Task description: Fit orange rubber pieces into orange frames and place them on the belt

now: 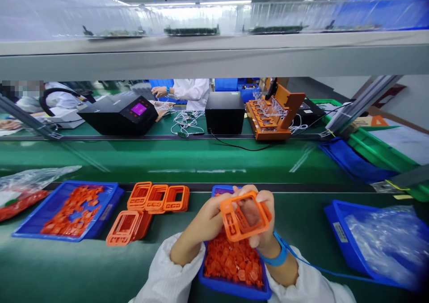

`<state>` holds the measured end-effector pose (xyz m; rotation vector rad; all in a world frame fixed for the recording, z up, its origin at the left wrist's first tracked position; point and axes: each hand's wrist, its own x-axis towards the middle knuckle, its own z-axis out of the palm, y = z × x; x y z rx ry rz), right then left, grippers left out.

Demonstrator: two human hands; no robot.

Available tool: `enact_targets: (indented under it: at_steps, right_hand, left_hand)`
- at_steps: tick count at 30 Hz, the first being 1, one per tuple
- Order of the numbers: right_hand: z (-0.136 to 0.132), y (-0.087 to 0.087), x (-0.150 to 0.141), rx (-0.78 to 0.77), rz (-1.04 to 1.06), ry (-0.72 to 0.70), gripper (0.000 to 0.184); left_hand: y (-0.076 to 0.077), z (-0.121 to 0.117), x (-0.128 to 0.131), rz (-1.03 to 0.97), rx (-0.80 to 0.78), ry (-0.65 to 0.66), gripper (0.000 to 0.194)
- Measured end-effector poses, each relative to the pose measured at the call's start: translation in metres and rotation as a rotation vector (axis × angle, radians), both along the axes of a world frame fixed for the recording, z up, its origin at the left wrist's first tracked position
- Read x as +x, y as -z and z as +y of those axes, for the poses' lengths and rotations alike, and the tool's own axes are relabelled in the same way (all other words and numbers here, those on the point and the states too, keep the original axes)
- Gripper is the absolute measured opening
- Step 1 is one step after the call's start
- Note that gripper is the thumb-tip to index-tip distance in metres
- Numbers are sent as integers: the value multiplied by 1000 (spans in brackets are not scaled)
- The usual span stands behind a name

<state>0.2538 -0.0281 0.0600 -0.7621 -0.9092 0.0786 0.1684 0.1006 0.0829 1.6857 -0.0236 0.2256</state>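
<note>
An orange plastic frame [237,234] with one large window and smaller slots is held tilted between my hands. My left hand [212,214] grips its left edge with curled fingers. On the right edge, my right hand [268,239] is closed around it, with a blue strap [279,254] at the wrist. Directly beneath is a blue bin [231,287] heaped with small orange pieces [233,260]; my hands hide part of it. Whether a small piece is also between my fingers, I cannot make out.
Left of my hands are stacked orange frames [124,228] and a blue tray [106,225] of orange pieces. A blue bin [348,245] with clear bags is at right. Beyond the green conveyor stand black boxes [225,113], an orange fixture [275,133] and a co-worker's sleeve [192,90].
</note>
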Motion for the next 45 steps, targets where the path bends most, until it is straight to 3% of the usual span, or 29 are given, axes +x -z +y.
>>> enact_targets:
  at_steps: [3, 8, 13, 17, 19, 21, 26, 31, 37, 42, 45]
  right_hand:
    - [1, -4, -6, 29, 103, 24, 73]
    - [-3, -9, -7, 52, 170, -21, 75]
    - [-7, -5, -2, -29, 130, 192, 73]
    - [-6, -2, -1, -5, 129, 221, 71]
    - [-5, -2, 0, -22, 113, 232, 72]
    - [-7, -3, 1, -44, 58, 258, 72]
    - [-19, -13, 10, 12, -17, 326, 67]
    - [-24, -13, 15, 9, -114, 357, 65]
    - [-20, -7, 21, -38, -158, 365, 67]
    - [-21, -8, 22, -98, -200, 335, 63]
    - [-21, -6, 22, -89, -189, 304, 63]
  left_hand:
    - [-2, -7, -2, 32, -109, 0, 46]
    - [-10, -8, -7, 26, -121, -15, 46]
    - [-10, -10, -6, -59, -283, 10, 46]
    - [-5, -23, -4, -113, -446, 78, 87]
    - [-5, -28, -3, -89, -446, 15, 90]
    - [-6, -29, -3, -87, -390, -48, 81]
    - [-11, -21, -9, -129, -227, -91, 76]
    - [-15, -25, -14, -96, -293, -79, 77]
    - [-14, -32, -17, -78, -256, -172, 80]
    - [-13, -32, -19, -123, -345, -64, 95]
    - [-12, -32, -18, -160, -404, -47, 92]
